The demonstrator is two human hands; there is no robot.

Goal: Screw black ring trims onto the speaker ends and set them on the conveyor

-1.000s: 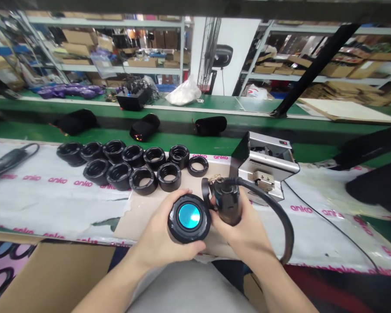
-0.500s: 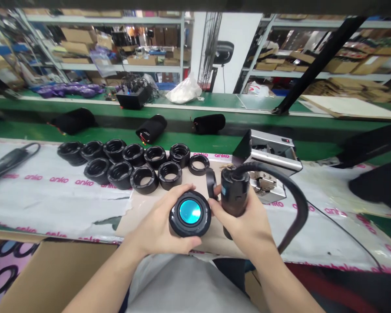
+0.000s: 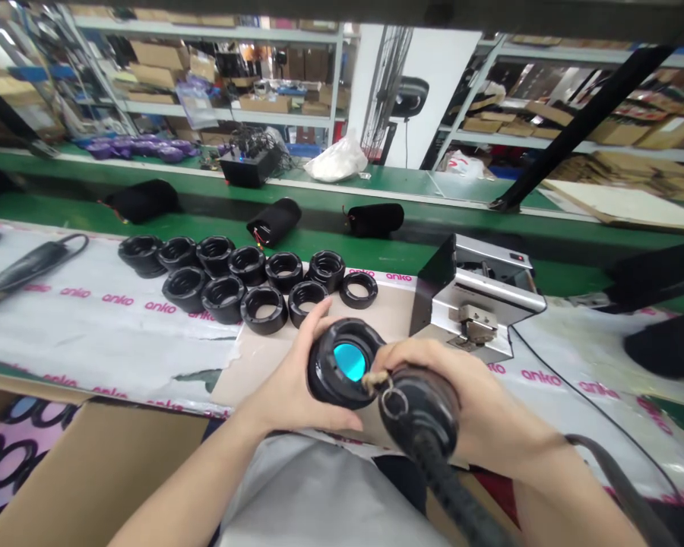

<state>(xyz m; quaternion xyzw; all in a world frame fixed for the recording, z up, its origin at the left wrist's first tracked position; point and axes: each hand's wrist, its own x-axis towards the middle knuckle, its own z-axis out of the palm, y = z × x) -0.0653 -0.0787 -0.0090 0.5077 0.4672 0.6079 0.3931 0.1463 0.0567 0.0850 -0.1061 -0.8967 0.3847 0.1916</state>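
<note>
My left hand is wrapped around the side of a round black lens housing with a shiny blue-green lens in its middle. A black ring sits over the housing's top face. My right hand grips a black corded electric screwdriver, whose cord end and small metal loop face me. The right fingertips touch the ring's right edge. The screwdriver's tip is hidden. Just beyond the left hand stand several black rings in two rows, some stacked.
A silver and black screw feeder stands right of the hands. Black cloth-like rolls lie on the green belt behind. A black corded tool rests at far left. A cardboard box with ring-shaped parts is at lower left.
The small ring from my right fingers is now on the lens housing. My right hand has turned the screwdriver so its cord end points toward me. The view has shifted slightly.
</note>
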